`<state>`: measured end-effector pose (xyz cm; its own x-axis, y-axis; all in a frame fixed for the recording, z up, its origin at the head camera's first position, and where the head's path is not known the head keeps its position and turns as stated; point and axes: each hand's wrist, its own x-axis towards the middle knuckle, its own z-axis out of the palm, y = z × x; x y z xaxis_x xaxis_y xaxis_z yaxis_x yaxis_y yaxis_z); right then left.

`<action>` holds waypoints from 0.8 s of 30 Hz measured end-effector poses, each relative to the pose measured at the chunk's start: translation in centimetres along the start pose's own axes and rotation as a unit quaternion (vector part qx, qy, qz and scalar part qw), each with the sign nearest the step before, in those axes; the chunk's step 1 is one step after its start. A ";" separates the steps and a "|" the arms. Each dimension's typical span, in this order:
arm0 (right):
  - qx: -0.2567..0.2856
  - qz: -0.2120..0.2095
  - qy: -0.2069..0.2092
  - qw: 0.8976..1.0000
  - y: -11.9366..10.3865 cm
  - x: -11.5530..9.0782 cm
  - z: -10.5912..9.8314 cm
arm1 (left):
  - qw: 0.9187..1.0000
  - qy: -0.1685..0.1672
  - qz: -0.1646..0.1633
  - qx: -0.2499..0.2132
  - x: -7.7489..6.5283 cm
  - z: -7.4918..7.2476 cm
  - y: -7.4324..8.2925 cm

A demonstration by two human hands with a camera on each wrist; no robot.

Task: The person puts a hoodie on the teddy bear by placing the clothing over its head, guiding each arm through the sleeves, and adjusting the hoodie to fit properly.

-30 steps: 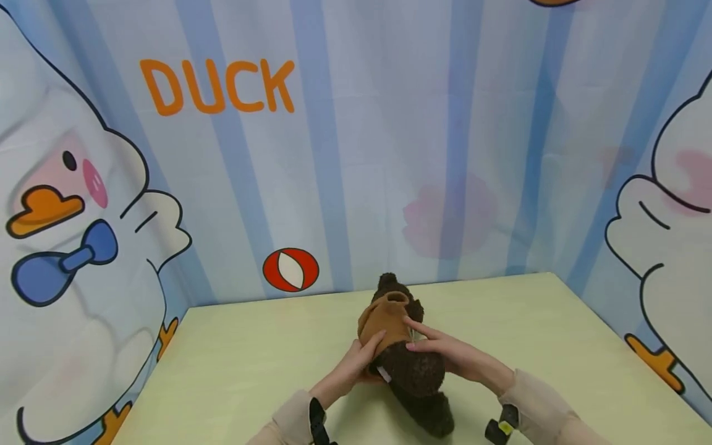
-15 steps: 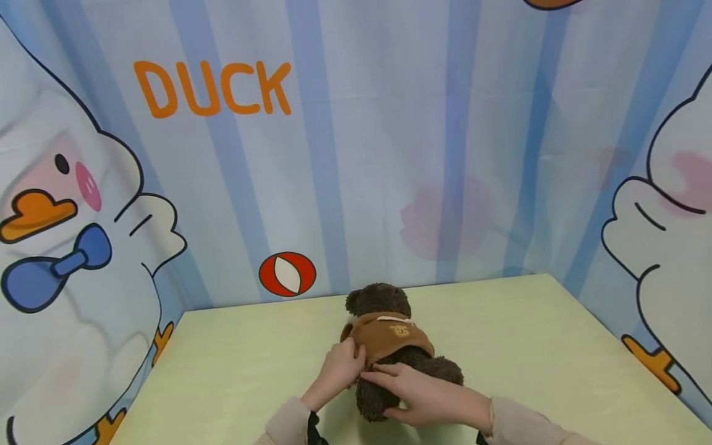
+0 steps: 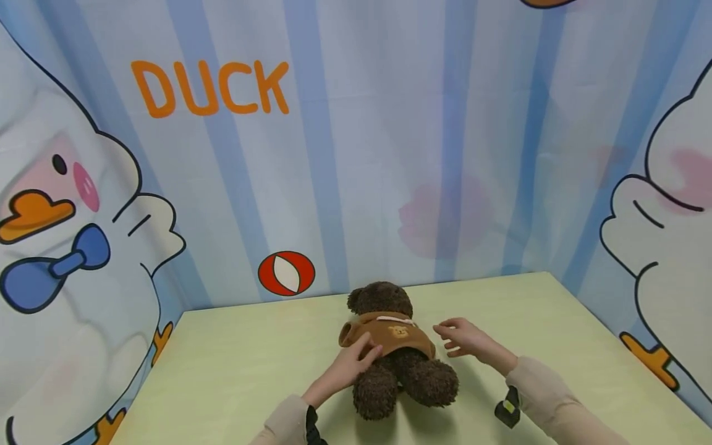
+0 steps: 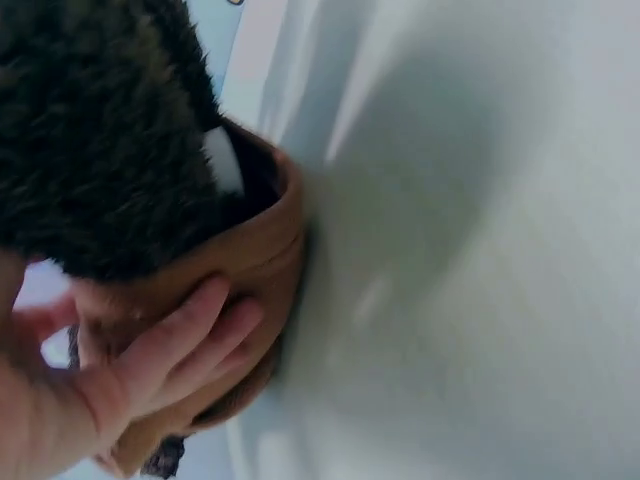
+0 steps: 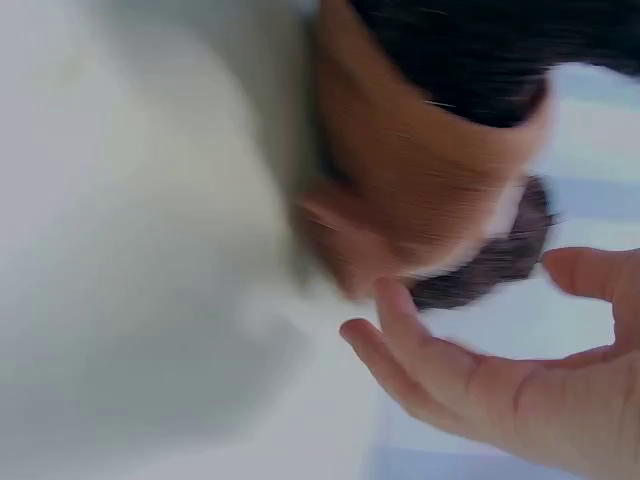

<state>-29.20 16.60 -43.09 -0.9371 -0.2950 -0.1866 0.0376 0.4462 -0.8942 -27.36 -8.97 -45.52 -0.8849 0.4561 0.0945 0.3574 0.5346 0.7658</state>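
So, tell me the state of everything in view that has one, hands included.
Teddy bear, lying on the table, dressed.
Brown shirt, on the bear, emblem showing.
Left hand, touching the shirt's side.
Right hand, beside the bear, holding nothing.
Curtain, hanging, lightly creased.

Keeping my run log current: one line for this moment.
left hand: touching brown shirt | right hand: beside bear | bear: on table
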 end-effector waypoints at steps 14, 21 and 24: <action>0.245 0.078 0.083 0.963 1.0 2.6 3.5 | 0.994 0.024 -0.014 -0.105 0.2 0.7 -0.2; 0.237 0.091 0.043 0.966 0.9 2.3 3.1 | 0.977 -0.047 -0.088 -0.191 0.3 0.9 0.7; 0.198 0.094 0.079 0.972 1.2 2.2 3.2 | 0.976 -0.053 -0.090 -0.192 0.4 1.1 1.0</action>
<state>-30.12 13.74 -45.89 -0.9414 -0.0918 -0.3244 0.3142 0.1101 -0.9429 -27.08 -7.47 -45.37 -0.8797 0.4615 -0.1146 0.0428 0.3169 0.9475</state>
